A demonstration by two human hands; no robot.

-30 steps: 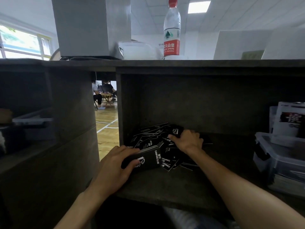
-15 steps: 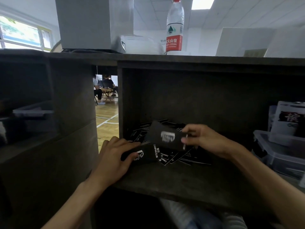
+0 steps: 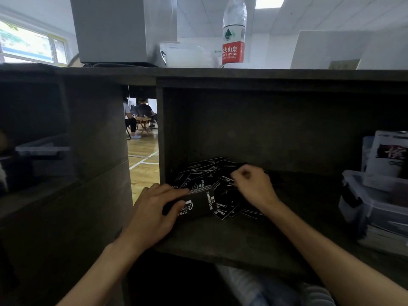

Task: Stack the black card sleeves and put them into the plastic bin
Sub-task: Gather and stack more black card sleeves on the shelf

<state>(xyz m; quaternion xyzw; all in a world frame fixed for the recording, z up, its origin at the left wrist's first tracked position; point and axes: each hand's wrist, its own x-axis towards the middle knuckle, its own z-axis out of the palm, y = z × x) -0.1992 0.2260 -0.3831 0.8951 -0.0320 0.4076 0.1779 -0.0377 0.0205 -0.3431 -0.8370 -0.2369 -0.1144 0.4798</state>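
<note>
Spanning the whole width of the view, a dark wooden shelf unit [image 3: 220, 72] is observed, divided into open compartments. On its top board a grey box [image 3: 114, 29], a clear plastic container [image 3: 187, 55] and a water bottle [image 3: 234, 32] with a red label are set. In the right compartment a clear plastic bin [image 3: 364, 204] with a latch is seen; printed packets [image 3: 388, 155] are stood in it, and its lower contents cannot be made out. In the left compartment a second clear bin [image 3: 42, 151] is noted, contents not discernible. On the floor of the middle compartment a loose, scattered pile of black card sleeves [image 3: 205, 173] is spread, several bearing white "CAMPING CLUB" lettering. At the near left edge of that pile a gathered stack of sleeves [image 3: 198, 204] is held by the left hand [image 3: 154, 213], thumb over the top and fingers wrapped along its far side. The right hand [image 3: 254, 184] is placed on the pile, fingers curled down; whether a sleeve is pinched cannot be told.
</note>
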